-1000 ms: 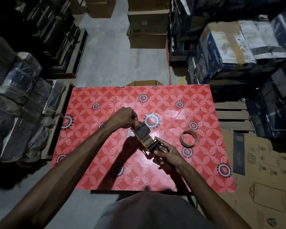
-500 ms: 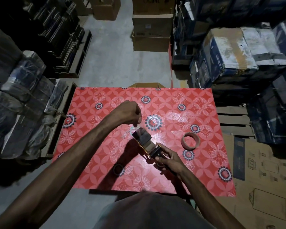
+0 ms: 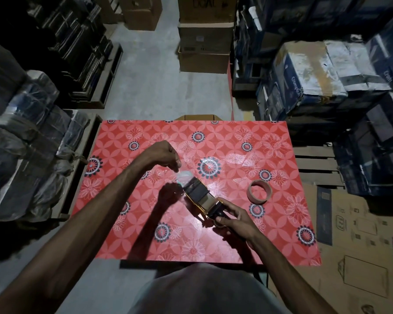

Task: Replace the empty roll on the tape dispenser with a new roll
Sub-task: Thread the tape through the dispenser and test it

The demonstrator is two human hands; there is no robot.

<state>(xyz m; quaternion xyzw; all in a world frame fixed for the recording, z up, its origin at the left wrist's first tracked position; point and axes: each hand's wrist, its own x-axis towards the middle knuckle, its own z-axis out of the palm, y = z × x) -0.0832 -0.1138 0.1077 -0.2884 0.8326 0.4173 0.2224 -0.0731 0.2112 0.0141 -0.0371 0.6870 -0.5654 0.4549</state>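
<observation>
Clear tape film (image 3: 184,177), pinched under our left hand (image 3: 166,155), ran to the black-and-yellow tape dispenser (image 3: 199,193) our right hand (image 3: 234,219) gripped; slack might have let it stick to itself.

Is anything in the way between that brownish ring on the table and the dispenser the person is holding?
Nothing visible. Only bare tablecloth lies between the ring and the dispenser. The right hand grips the dispenser's handle; the left hand pinches clear tape at its far end.
</observation>
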